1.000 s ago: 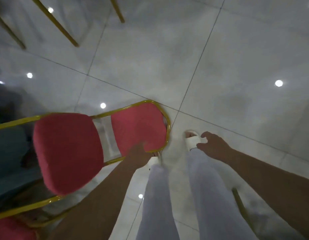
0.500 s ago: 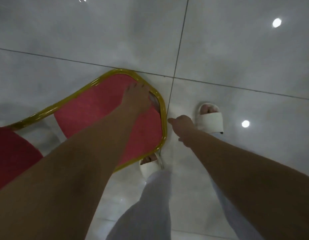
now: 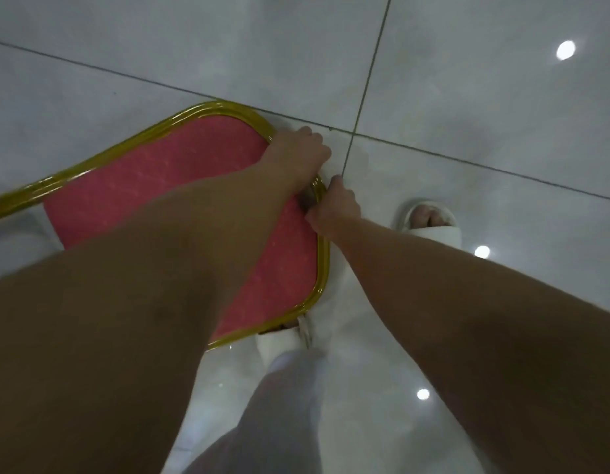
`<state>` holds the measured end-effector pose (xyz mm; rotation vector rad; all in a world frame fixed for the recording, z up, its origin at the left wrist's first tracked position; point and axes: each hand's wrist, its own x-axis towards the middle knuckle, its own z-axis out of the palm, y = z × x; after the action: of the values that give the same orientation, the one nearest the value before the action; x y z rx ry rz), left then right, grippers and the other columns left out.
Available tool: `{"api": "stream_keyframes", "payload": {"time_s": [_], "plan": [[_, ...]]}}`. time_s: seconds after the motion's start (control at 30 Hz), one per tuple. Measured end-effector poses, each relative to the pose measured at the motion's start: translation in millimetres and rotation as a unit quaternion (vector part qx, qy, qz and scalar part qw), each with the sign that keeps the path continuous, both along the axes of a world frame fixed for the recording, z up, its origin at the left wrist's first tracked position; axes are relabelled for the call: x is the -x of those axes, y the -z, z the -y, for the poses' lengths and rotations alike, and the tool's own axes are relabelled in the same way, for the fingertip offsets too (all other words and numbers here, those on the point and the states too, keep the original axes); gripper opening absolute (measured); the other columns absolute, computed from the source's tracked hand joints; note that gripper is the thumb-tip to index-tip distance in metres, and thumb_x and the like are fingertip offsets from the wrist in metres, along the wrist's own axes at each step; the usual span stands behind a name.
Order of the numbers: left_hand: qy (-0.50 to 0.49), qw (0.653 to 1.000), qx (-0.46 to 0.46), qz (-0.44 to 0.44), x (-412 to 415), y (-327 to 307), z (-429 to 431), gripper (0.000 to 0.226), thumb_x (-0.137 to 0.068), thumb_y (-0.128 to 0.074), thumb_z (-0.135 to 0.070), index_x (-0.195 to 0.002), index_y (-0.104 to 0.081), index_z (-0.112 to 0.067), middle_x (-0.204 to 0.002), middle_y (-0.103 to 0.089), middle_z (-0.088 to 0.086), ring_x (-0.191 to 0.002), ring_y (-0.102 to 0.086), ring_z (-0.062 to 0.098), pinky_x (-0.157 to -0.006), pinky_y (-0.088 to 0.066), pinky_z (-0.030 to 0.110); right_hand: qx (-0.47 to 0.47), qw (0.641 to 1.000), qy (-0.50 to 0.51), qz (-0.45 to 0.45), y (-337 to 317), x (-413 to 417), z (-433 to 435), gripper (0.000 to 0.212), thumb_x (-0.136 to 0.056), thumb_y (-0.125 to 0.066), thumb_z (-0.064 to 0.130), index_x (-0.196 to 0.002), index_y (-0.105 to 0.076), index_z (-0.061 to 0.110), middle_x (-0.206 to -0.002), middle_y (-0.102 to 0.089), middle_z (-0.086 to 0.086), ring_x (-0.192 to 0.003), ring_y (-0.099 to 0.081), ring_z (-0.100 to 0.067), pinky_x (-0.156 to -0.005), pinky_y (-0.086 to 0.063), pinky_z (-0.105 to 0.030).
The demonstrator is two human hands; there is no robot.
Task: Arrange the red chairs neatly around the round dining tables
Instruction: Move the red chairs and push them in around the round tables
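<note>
Head view, looking straight down. Far left: red padded chair with a gold metal frame point(image 3: 180, 186), only the backrest showing, legs hidden, top rail close to the person's feet; no bench in sight. Left hand point(image 3: 296, 152) is now curled over the rail's far corner; half a second back it lay flat on the pad. Right hand point(image 3: 336, 205), then hanging free off the frame, has closed on the rail just beside the left, fingers wrapped round the gold tube. Judged: two-handed grip taken, chair ready to be lifted or dragged to its place. White slipper point(image 3: 430, 224) sits right of the hands, apart from the frame. Glossy pale grey tiled floor point(image 3: 467, 97), dark grout lines, round ceiling-light reflections; room dim
</note>
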<state>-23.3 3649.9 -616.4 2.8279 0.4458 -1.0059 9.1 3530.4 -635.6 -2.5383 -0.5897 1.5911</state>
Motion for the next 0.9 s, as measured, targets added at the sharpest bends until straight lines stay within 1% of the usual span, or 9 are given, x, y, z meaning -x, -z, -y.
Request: {"api": "stream_keyframes", "payload": {"time_s": [0.07, 0.17, 0.3, 0.37, 0.43, 0.53, 0.6, 0.73, 0.9], "plan": [[0.015, 1.0, 0.003, 0.008, 2.8, -25.3, 5.5, 0.027, -0.089, -0.057, -0.006, -0.115, -0.054, -0.013, -0.114, -0.054, 0.01, -0.111, -0.049, 0.028, -0.065, -0.035, 0.039, -0.009, 0.999, -0.005, -0.052, -29.4, -4.1, 3.9, 0.037, -0.088, -0.061, 0.036, -0.118, -0.047, 0.019, -0.098, -0.058, -0.003, -0.085, -0.061, -0.023, -0.067, -0.051, -0.035], [0.027, 0.997, 0.021, 0.065, 16.4, -91.2, 22.6, 0.031, -0.083, -0.059, -0.001, -0.112, -0.056, -0.01, -0.108, -0.056, 0.011, -0.106, -0.05, 0.031, -0.07, -0.037, 0.041, 0.025, 0.982, 0.083, -0.168, -99.2, -15.4, 19.8, 0.034, -0.081, -0.067, 0.014, -0.111, -0.053, 0.022, -0.089, -0.058, -0.001, -0.083, -0.061, -0.021, -0.065, -0.054, -0.033], [-0.137, 0.977, 0.05, 0.158, 41.9, -217.5, 51.1, 0.049, -0.082, -0.059, -0.005, -0.129, -0.053, -0.017, -0.137, -0.048, 0.014, -0.132, -0.038, 0.034, -0.108, -0.026, 0.063, 0.03, 0.967, 0.113, -0.224, -227.4, -26.0, 38.7, 0.034, -0.067, -0.071, 0.005, -0.088, -0.054, 0.024, -0.081, -0.062, -0.005, -0.069, -0.066, -0.022, -0.05, -0.056, -0.033], [-0.328, 0.925, 0.099, 0.166, 55.1, -292.2, 70.1, 0.073, -0.081, -0.06, -0.013, -0.147, -0.034, -0.031, -0.158, -0.021, 0.01, -0.146, -0.014, 0.036, -0.111, -0.014, 0.067, 0.024, 0.968, 0.128, -0.213, -297.5, -32.2, 44.0, 0.029, -0.069, -0.069, 0.0, -0.082, -0.053, 0.021, -0.072, -0.058, -0.004, -0.054, -0.062, -0.014, -0.044, -0.052, -0.026], [-0.506, 0.835, 0.145, 0.16, 74.3, -366.5, 91.9, 0.09, -0.079, -0.061, -0.02, -0.153, -0.013, -0.04, -0.163, -0.003, 0.007, -0.148, -0.003, 0.037, -0.113, -0.01, 0.065, 0.035, 0.971, 0.124, -0.203, -367.2, -41.2, 45.9, 0.032, -0.071, -0.066, -0.005, -0.08, -0.05, 0.021, -0.073, -0.055, -0.005, -0.057, -0.062, -0.014, -0.053, -0.058, -0.031], [-0.643, 0.731, 0.196, 0.112, 118.8, -464.4, 135.2, 0.098, -0.083, -0.068, -0.028, -0.156, -0.003, -0.03, -0.164, 0.001, 0.009, -0.149, -0.003, 0.036, -0.117, -0.015, 0.06, 0.049, 0.971, 0.095, -0.215, -461.8, -52.3, 46.8, 0.038, -0.07, -0.069, -0.006, -0.091, -0.055, 0.022, -0.084, -0.061, -0.007, -0.077, -0.067, -0.026, -0.071, -0.061, -0.053], [-0.701, 0.668, 0.232, 0.092, 147.4, -521.7, 166.1, 0.098, -0.083, -0.068, -0.027, -0.156, -0.004, -0.033, -0.164, 0.001, 0.006, -0.149, -0.006, 0.034, -0.115, -0.022, 0.058, 0.054, 0.969, 0.065, -0.232, -512.9, -58.6, 46.1, 0.044, -0.069, -0.074, -0.003, -0.107, -0.058, 0.012, -0.087, -0.067, -0.011, -0.076, -0.071, -0.026, -0.067, -0.062, -0.049], [-0.721, 0.615, 0.307, 0.089, 193.3, -613.7, 203.1, 0.1, -0.074, -0.073, -0.031, -0.155, -0.013, -0.039, -0.162, -0.012, 0.002, -0.148, -0.014, 0.028, -0.116, -0.025, 0.051, 0.053, 0.954, 0.006, -0.294, -594.9, -55.2, 45.1, 0.033, -0.074, -0.077, 0.007, -0.102, -0.06, 0.006, -0.08, -0.072, -0.013, -0.074, -0.074, -0.026, -0.066, -0.061, -0.044], [-0.745, 0.551, 0.349, 0.138, 198.2, -687.7, 232.2, 0.102, -0.074, -0.083, -0.04, -0.149, -0.015, -0.05, -0.161, -0.014, -0.01, -0.145, -0.019, 0.015, -0.118, -0.027, 0.039, 0.078, 0.914, -0.06, -0.394, -661.2, -43.8, 33.1, 0.024, -0.083, -0.074, 0.017, -0.101, -0.062, 0.01, -0.1, -0.071, -0.019, -0.092, -0.073, -0.032, -0.078, -0.059, -0.054]]}}
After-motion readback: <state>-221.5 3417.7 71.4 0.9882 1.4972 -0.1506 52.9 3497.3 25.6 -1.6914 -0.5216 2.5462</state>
